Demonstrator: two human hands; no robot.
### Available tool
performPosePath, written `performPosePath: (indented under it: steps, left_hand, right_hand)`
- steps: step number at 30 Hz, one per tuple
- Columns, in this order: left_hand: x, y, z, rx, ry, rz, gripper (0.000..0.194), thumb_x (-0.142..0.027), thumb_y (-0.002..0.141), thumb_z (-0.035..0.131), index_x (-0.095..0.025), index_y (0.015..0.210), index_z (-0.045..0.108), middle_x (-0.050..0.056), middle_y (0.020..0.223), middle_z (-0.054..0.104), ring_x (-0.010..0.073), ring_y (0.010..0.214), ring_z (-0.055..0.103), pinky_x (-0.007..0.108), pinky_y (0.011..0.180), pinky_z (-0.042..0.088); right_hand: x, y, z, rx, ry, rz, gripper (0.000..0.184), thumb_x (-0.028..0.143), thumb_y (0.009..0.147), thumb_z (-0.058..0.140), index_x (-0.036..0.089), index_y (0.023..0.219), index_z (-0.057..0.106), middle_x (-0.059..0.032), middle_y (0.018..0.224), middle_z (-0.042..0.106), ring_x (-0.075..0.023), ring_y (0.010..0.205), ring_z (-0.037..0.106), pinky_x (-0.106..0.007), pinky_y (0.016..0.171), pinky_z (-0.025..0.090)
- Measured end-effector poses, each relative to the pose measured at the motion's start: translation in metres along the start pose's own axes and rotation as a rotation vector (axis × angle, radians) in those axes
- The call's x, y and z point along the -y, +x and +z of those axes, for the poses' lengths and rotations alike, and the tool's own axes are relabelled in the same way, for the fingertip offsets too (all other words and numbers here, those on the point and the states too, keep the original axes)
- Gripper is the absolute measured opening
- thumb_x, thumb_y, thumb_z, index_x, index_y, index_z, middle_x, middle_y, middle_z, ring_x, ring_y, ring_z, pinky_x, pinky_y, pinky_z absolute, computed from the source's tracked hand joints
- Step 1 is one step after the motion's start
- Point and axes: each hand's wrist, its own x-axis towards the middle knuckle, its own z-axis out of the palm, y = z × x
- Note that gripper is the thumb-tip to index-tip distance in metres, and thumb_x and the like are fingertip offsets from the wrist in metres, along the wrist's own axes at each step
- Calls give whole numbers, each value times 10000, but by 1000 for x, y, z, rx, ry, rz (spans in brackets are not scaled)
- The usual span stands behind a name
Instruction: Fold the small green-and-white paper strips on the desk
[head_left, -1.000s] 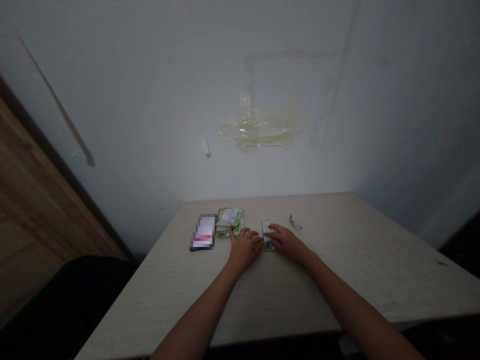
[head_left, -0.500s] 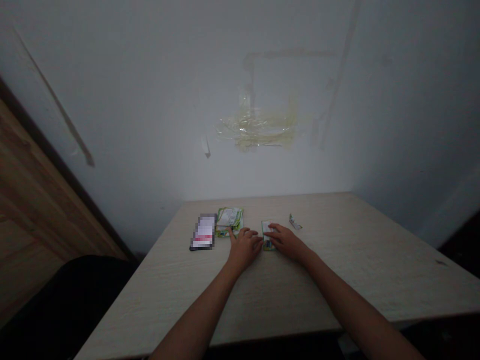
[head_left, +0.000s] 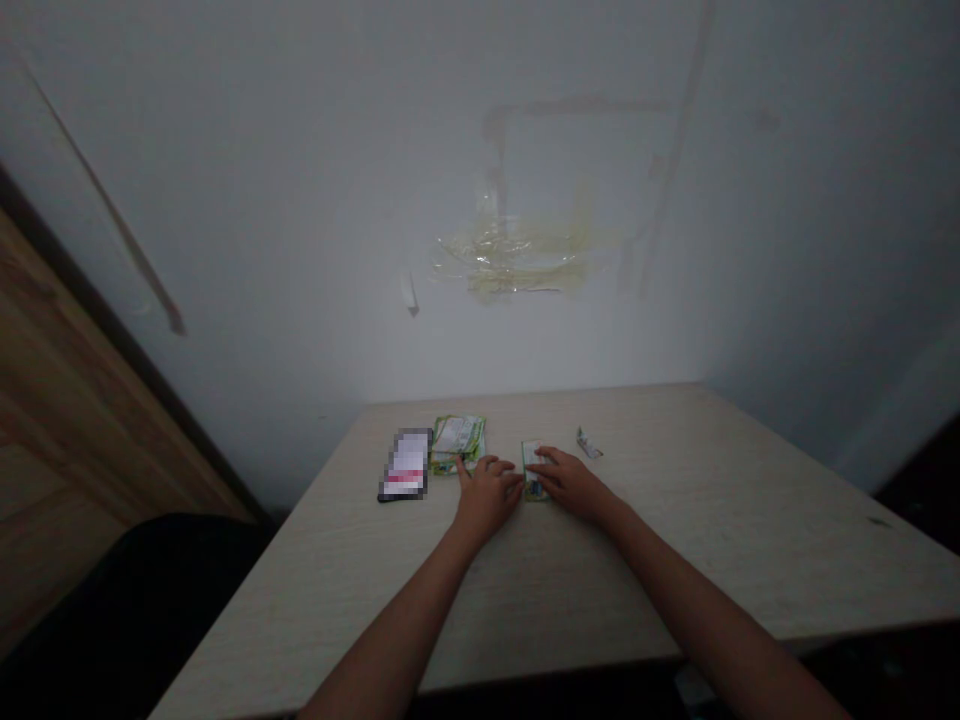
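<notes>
My right hand (head_left: 568, 483) lies with its fingers over a small green-and-white packet (head_left: 532, 468), whose lower end shows below them. The fingertips of my left hand (head_left: 489, 496) reach the packet's left edge, and the thumb points toward a stack of green-and-white flattened packets (head_left: 457, 442) just to the left. Both hands rest on the pale wood-grain table (head_left: 660, 540).
A phone (head_left: 404, 465), pixelated on its face, lies left of the stack. A small crumpled foil wrapper (head_left: 589, 443) lies at the back right. A white wall with tape residue (head_left: 517, 255) stands behind the table, and a wooden panel (head_left: 90, 400) is at the left.
My hands and the packets stay almost where they were. Only the view has shifted slightly.
</notes>
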Motion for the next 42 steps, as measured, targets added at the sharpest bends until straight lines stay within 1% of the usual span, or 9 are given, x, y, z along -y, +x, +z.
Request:
performPosePath:
  steps: [8, 11, 16, 22, 29, 33, 36, 39, 42]
  left_hand:
    - [-1, 1, -1, 22, -12, -9, 202, -389, 909, 565, -385, 1059, 701, 8, 1209, 678, 268, 1227, 479, 775, 1066, -6]
    - [-2, 1, -2, 16, -5, -3, 201, -391, 909, 563, -384, 1050, 705, 8, 1206, 679, 275, 1222, 487, 788, 1058, 17]
    - [-4, 1, -3, -3, 28, 3, 201, -411, 904, 563, -375, 1031, 715, 17, 1193, 684, 281, 1207, 503, 772, 1073, 50]
    - [-4, 4, 0, -18, 6, 19, 183, -430, 898, 573, -350, 985, 713, 4, 1178, 693, 275, 1203, 509, 778, 1068, -4]
    - [-3, 6, 0, -6, 11, 38, 178, -434, 881, 597, -388, 1021, 697, -24, 1279, 656, 307, 1295, 446, 785, 1058, -38]
    - [-1, 6, -1, -5, 25, 68, 214, -438, 882, 589, -408, 1076, 673, -30, 1285, 655, 326, 1351, 396, 788, 1047, -78]
    - [-1, 7, -1, 12, 37, 84, 210, -434, 895, 565, -387, 1070, 672, -25, 1253, 674, 330, 1365, 384, 790, 1046, -70]
    - [-2, 7, -2, 26, 57, 89, 212, -441, 906, 541, -361, 1048, 676, -11, 1221, 691, 317, 1367, 388, 772, 1071, -36]
    - [-3, 6, -3, 25, 54, 87, 225, -441, 913, 528, -356, 1068, 666, -2, 1228, 686, 309, 1353, 404, 767, 1076, -39]
  right_hand:
    - [-1, 0, 1, -17, -2, -11, 341, 244, 923, 521, 244, 1234, 661, -131, 1376, 527, -244, 1245, 520, -410, 1052, 423]
    - [0, 0, 0, -17, -3, -15, 341, 249, 926, 517, 244, 1234, 661, -136, 1373, 529, -251, 1250, 516, -419, 1049, 426]
    - [-1, 0, 3, -28, -9, -23, 339, 241, 918, 524, 237, 1227, 665, -140, 1371, 530, -254, 1245, 520, -427, 1045, 428]
    - [-2, 0, 5, -2, -32, 0, 360, 204, 901, 533, 223, 1241, 651, -145, 1371, 528, -259, 1255, 510, -441, 1058, 414]
    - [-1, 2, 2, -14, 19, -16, 346, 210, 913, 514, 196, 1233, 644, -130, 1303, 585, -234, 1207, 547, -407, 1055, 423]
    - [0, 3, 1, -11, 27, -24, 337, 213, 908, 520, 183, 1218, 651, -130, 1265, 609, -230, 1171, 567, -400, 1036, 442]
    - [-2, 2, 4, -26, 24, -25, 355, 206, 901, 522, 200, 1234, 643, -129, 1299, 595, -234, 1205, 551, -419, 1049, 433]
    - [-6, 0, 8, -43, 35, -17, 384, 207, 898, 525, 227, 1268, 623, -117, 1366, 566, -243, 1287, 499, -461, 1091, 392]
    - [-9, 0, 10, -25, 64, -15, 404, 225, 910, 518, 238, 1306, 592, -99, 1378, 568, -237, 1328, 467, -472, 1115, 366]
